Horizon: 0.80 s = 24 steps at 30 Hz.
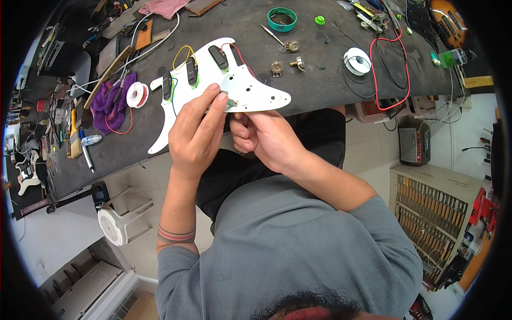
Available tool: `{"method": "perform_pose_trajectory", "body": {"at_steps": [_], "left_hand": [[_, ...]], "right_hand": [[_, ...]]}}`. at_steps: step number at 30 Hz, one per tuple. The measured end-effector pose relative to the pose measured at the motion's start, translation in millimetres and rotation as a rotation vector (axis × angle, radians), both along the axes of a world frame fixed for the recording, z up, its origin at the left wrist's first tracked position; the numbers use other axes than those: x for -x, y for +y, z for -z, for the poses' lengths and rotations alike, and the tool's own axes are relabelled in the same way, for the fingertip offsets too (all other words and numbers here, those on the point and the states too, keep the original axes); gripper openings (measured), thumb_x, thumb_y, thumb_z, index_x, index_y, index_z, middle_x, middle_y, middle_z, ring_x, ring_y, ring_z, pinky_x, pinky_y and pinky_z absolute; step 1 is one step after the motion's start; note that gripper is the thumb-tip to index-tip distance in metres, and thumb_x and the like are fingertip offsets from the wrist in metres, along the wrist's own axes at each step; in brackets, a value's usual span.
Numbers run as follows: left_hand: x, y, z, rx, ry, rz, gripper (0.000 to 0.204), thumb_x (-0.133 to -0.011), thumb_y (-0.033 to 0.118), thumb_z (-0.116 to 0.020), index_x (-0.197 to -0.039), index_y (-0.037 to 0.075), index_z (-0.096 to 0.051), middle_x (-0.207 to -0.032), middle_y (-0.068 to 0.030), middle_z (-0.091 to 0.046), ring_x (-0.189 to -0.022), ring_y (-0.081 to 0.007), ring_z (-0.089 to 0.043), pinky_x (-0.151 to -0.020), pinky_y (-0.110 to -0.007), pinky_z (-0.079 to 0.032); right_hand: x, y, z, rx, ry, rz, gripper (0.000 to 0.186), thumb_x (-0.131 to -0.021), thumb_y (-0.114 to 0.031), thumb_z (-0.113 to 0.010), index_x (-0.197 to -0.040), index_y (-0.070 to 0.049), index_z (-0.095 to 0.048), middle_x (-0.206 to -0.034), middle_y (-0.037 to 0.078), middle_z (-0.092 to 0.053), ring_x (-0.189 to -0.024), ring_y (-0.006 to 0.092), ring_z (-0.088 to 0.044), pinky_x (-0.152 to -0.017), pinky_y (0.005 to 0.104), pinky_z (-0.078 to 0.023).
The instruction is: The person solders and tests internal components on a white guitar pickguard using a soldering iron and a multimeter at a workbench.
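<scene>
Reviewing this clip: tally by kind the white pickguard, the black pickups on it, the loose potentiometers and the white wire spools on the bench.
White pickguard: 1
Black pickups: 3
Loose potentiometers: 3
White wire spools: 2
Total: 9

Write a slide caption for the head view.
Left hand over a white guitar pickguard with three dark pickups, right hand at its near edge, by a dark, cluttered workbench.

To the right of the white pickguard (209,74), we could slide a hand over the desk (325,89) toward the white wire spool (357,61), with three potentiometers (276,68) in our way farther back, while the red-wire spool (137,94) and purple cloth (109,109) crowd the left.
</scene>
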<state>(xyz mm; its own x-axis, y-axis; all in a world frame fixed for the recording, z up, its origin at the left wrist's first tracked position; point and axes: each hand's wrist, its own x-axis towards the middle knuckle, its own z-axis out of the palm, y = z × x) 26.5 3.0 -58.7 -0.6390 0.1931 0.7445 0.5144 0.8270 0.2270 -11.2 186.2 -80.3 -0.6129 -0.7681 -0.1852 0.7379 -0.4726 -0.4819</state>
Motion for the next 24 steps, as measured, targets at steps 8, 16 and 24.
{"method": "perform_pose_trajectory", "body": {"at_steps": [8,16,24], "left_hand": [[0.9,0.1,6.0,-0.017,0.022,-0.002,0.047,-0.081,-0.011,-0.082,-0.126,-0.002,-0.074,-0.129,-0.0204,-0.075,-0.106,-0.0337,-0.076,-0.086,-0.040,-0.062],[0.6,-1.0,6.6,0.013,0.026,0.009,0.047,-0.081,-0.009,-0.083,-0.127,-0.003,-0.073,-0.131,-0.0194,-0.074,-0.101,-0.0327,-0.075,-0.081,-0.039,-0.062],[1.1,-0.1,10.0,0.007,0.035,0.007,0.047,-0.081,-0.009,-0.083,-0.126,-0.003,-0.073,-0.131,-0.0191,-0.074,-0.101,-0.0327,-0.076,-0.082,-0.039,-0.062]], "right_hand": [[-6.8,2.4,-9.2,-0.066,-0.028,0.111,0.023,-0.117,-0.024,-0.049,-0.122,-0.006,-0.063,-0.089,0.004,-0.063,-0.068,0.0137,-0.057,-0.062,0.0292,-0.047],[-7.2,-3.1,-9.9,-0.127,0.008,0.145,0.017,-0.114,-0.019,-0.051,-0.110,-0.006,-0.061,-0.081,0.001,-0.052,-0.063,0.0139,-0.050,-0.060,0.0296,-0.043],[-3.9,-0.7,-11.4,-0.172,0.020,0.114,0.022,-0.114,-0.020,-0.050,-0.098,-0.006,-0.058,-0.075,0.000,-0.045,-0.060,0.0132,-0.046,-0.058,0.0296,-0.040]]}}
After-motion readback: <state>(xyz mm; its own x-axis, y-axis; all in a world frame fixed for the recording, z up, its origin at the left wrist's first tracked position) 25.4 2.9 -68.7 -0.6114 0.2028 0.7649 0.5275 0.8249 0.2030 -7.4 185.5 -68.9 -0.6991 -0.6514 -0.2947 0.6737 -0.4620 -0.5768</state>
